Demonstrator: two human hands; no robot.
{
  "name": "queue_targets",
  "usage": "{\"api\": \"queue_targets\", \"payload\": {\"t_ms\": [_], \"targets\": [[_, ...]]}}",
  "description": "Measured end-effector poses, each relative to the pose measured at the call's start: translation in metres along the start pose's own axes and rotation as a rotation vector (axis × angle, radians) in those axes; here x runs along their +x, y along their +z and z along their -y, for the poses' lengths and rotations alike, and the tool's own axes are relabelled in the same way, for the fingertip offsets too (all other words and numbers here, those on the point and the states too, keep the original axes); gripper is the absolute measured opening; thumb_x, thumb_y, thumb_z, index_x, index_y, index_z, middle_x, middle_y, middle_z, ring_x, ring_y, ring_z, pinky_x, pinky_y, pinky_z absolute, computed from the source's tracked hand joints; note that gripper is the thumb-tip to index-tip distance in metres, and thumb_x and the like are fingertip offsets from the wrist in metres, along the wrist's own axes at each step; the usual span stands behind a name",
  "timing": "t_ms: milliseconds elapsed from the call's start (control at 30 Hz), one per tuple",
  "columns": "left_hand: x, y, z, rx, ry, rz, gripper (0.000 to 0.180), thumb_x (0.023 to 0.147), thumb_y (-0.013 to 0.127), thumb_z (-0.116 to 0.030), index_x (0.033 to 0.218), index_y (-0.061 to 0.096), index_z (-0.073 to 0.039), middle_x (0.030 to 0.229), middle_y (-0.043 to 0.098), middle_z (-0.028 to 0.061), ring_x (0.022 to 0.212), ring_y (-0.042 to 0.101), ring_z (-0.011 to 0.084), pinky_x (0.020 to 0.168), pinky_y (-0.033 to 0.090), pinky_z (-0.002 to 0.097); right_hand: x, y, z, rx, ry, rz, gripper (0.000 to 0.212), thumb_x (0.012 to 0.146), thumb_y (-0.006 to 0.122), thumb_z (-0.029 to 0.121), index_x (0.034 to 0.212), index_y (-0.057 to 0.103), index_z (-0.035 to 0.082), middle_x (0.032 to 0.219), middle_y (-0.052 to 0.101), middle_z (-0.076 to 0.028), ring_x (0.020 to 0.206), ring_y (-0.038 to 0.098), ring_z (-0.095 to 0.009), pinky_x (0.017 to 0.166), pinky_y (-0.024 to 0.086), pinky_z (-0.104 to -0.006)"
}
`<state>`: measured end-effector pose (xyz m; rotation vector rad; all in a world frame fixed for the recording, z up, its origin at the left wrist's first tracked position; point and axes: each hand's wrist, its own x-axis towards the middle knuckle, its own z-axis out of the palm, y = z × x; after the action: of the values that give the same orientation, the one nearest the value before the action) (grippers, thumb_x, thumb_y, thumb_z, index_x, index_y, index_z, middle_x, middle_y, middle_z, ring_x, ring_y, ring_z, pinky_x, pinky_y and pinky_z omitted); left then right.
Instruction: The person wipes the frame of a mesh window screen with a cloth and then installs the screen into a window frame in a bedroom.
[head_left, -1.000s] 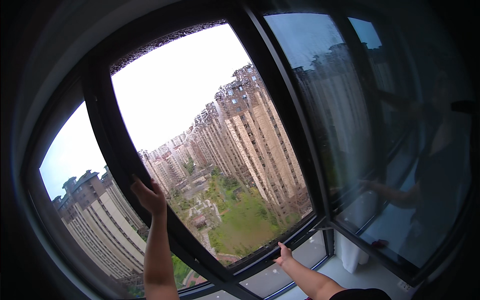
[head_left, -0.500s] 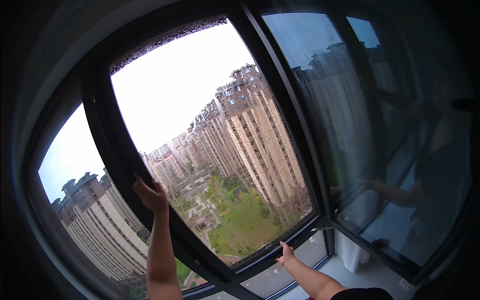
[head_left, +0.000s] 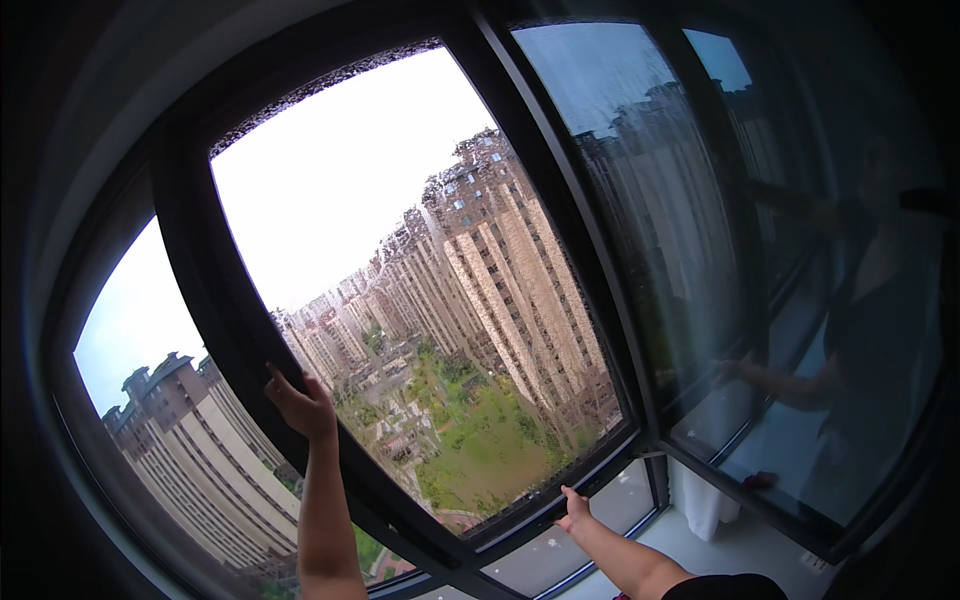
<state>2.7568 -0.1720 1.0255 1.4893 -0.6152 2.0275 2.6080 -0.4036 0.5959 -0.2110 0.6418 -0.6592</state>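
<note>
A tall window pane (head_left: 400,230), wet with drops and streaks, stands before me in a dark window frame (head_left: 235,290). My left hand (head_left: 303,405) is on the left upright, its thumb toward the glass and a finger across the dark profile; the other fingers are partly hidden. Lower and to the right, my right hand (head_left: 574,509) grips the bottom rail (head_left: 520,520), thumb on top and fingers lower down. Both forearms come from the lower edge.
On the right, an open window sash (head_left: 700,290) swings inward, reflecting a person and buildings. A handle (head_left: 927,200) sits at its far edge. Below are a pale sill (head_left: 690,550) and white cloth (head_left: 705,510). Another pane (head_left: 150,310) lies left; tall buildings and greenery show outside.
The view has shifted slightly, and my left hand appears a little lower in it. Both hands stay on the frame. Water streaks on the middle pane look somewhat different.
</note>
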Motion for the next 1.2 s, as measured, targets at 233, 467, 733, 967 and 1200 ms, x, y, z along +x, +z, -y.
{"api": "queue_targets", "payload": {"t_ms": [233, 467, 733, 967, 1200], "targets": [[0.001, 0.001, -0.001, 0.005, -0.001, -0.014, 0.057, 0.082, 0.054, -0.018, 0.132, 0.035, 0.003, 0.1, 0.046, 0.0197, 0.091, 0.05, 0.0346, 0.078, 0.045, 0.0403, 0.023, -0.009, -0.006, 0.055, 0.021, 0.082, 0.038, 0.083, 0.058, 0.019, 0.115, 0.041, 0.005, 0.113, 0.048, -0.019, 0.103, 0.051, -0.039, 0.082, 0.04, -0.0656], [0.007, 0.006, 0.004, 0.06, 0.017, -0.04, 0.057, 0.081, 0.055, -0.018, 0.131, 0.036, 0.003, 0.1, 0.047, 0.0203, 0.093, 0.05, 0.0346, 0.079, 0.045, 0.0403, 0.031, 0.0, -0.014, -0.001, 0.037, 0.067, 0.039, 0.082, 0.06, 0.02, 0.113, 0.041, 0.006, 0.113, 0.048, -0.018, 0.104, 0.05, -0.038, 0.083, 0.038, -0.0663], [0.009, 0.003, -0.002, 0.053, -0.033, -0.002, 0.057, 0.081, 0.057, -0.019, 0.129, 0.039, 0.004, 0.1, 0.048, 0.0193, 0.092, 0.051, 0.0331, 0.079, 0.046, 0.0387, 0.032, -0.006, -0.013, -0.005, 0.027, 0.139, 0.058, 0.075, 0.068, 0.023, 0.114, 0.027, 0.011, 0.122, 0.036, -0.017, 0.109, 0.044, -0.036, 0.083, 0.034, -0.0674], [0.012, -0.003, 0.007, 0.055, 0.001, 0.072, 0.062, 0.079, 0.06, -0.022, 0.13, 0.037, 0.004, 0.106, 0.048, 0.0204, 0.098, 0.051, 0.0345, 0.082, 0.045, 0.0389, 0.026, 0.001, -0.013, -0.004, 0.024, 0.165, 0.056, 0.074, 0.068, 0.022, 0.115, 0.031, 0.012, 0.124, 0.037, -0.015, 0.11, 0.043, -0.036, 0.083, 0.034, -0.0668], [0.015, -0.009, -0.008, 0.168, -0.043, 0.242, 0.068, 0.074, 0.061, -0.023, 0.13, 0.034, 0.005, 0.103, 0.048, 0.0194, 0.096, 0.05, 0.0331, 0.079, 0.046, 0.0393, 0.028, -0.009, -0.002, -0.033, 0.042, 0.188, 0.058, 0.077, 0.064, 0.024, 0.122, 0.031, 0.009, 0.128, 0.038, -0.017, 0.115, 0.04, -0.04, 0.089, 0.024, -0.0709]]}}
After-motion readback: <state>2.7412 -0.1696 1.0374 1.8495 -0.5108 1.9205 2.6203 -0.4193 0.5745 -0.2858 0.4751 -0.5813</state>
